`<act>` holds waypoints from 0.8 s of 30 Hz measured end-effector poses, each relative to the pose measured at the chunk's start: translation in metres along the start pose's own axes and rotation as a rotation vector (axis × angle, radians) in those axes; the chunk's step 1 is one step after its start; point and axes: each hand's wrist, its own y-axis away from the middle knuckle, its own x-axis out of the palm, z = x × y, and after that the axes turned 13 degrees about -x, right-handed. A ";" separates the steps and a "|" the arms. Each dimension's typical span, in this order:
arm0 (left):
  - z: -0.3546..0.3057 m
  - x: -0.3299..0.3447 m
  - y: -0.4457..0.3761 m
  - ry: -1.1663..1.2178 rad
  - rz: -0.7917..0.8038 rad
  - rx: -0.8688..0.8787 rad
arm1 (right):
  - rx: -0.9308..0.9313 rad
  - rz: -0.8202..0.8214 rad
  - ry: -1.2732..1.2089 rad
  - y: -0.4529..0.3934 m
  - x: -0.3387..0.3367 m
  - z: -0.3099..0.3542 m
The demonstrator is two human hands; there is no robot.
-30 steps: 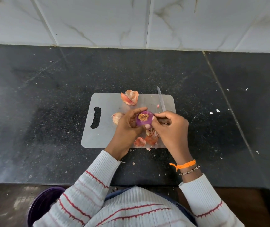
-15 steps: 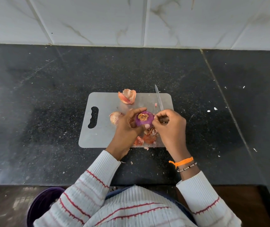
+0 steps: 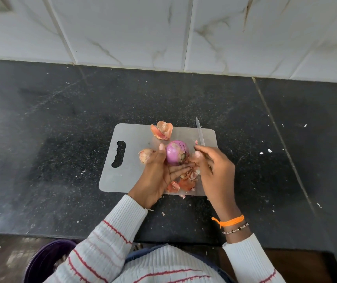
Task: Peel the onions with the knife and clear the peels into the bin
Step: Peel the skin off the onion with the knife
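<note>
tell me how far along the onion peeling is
Partly done. Done: loose peels and a larger peel lie on the cutting board. In hand: the left hand cradles a mostly bare purple onion, while the right hand holds the knife beside it. Left: another skin-covered piece waits on the board, and no peels have been cleared to the purple bin yet.

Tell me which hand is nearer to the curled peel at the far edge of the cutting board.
Left. The left hand cradles the onion just below the curled peel, its thumb tip close beneath it. The right hand, holding the knife, sits further off to the peel's right.
</note>
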 end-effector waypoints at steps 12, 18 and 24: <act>0.004 0.005 0.003 0.016 -0.027 0.062 | 0.007 -0.105 -0.105 -0.004 0.008 0.018; 0.007 0.006 0.002 -0.036 -0.028 0.137 | 0.111 -0.135 -0.123 -0.003 0.009 0.014; 0.008 0.004 0.001 -0.013 -0.017 0.149 | 0.126 -0.133 -0.150 -0.003 0.009 0.013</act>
